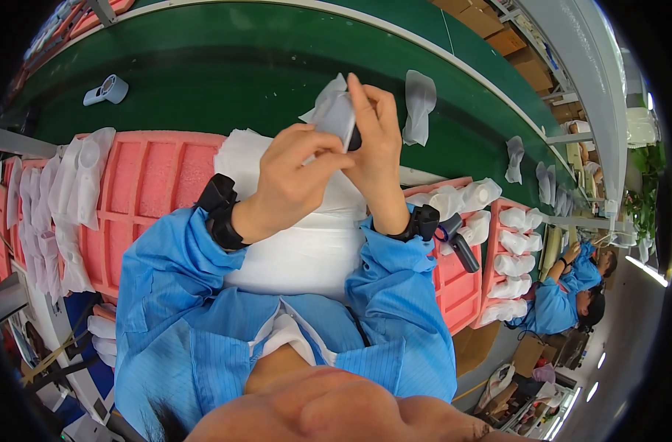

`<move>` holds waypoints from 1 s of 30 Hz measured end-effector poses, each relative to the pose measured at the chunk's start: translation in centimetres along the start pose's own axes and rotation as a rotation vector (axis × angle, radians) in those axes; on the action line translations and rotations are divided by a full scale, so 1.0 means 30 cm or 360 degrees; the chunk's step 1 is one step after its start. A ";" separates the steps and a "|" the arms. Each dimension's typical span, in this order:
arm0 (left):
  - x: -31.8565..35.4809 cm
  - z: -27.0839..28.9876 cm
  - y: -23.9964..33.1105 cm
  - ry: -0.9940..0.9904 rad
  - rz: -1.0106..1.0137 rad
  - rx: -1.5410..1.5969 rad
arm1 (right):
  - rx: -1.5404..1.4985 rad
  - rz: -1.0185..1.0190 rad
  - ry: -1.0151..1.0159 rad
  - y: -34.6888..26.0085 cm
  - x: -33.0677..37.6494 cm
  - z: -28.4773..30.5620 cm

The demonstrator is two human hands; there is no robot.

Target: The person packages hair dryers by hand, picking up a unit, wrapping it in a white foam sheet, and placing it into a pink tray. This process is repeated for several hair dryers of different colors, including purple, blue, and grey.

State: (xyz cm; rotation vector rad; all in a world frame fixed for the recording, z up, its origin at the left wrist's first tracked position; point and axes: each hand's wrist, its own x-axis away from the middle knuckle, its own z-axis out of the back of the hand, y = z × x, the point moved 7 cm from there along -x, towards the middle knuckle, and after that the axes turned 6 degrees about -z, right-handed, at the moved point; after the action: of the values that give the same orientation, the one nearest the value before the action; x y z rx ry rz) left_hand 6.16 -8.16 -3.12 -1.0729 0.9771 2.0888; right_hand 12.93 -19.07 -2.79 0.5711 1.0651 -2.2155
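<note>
Thing in a thin white wrap is over the green surface, held by both left hand and right hand, close together, maybe so it stays steady; white sheets lie close by, perhaps for easy reach

Left of your grip, you have a clear stretch of green belt until a pale device stands in the way. A wrapped piece blocks the belt just right of your right hand. On the near side of the grip, a stack of white sheets obstructs a low pass.
</note>
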 end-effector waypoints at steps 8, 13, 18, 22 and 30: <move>-0.046 0.018 -0.079 0.0107 0.0686 0.0399 | -0.0686 -0.0234 0.0069 0.028 0.031 -0.030; -0.068 0.093 -0.140 0.0079 0.0435 0.0527 | -0.1055 -0.0130 0.0013 -0.015 -0.003 -0.013; -0.075 0.120 -0.168 0.0378 0.0600 0.1190 | -0.0811 -0.0199 -0.0584 0.017 0.035 -0.111; -0.038 0.164 -0.172 0.0504 0.0699 0.0638 | -0.0259 -0.0314 -0.0188 0.075 0.026 -0.066; -0.061 0.164 -0.105 0.0500 0.0403 0.0227 | 0.0247 -0.0061 -0.0025 -0.004 0.037 -0.071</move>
State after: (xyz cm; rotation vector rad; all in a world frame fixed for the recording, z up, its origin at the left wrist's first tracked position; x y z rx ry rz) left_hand 7.41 -2.71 -0.64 -1.2832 1.4589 2.0428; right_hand 12.30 -17.67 -4.65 0.6029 0.9087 -2.3466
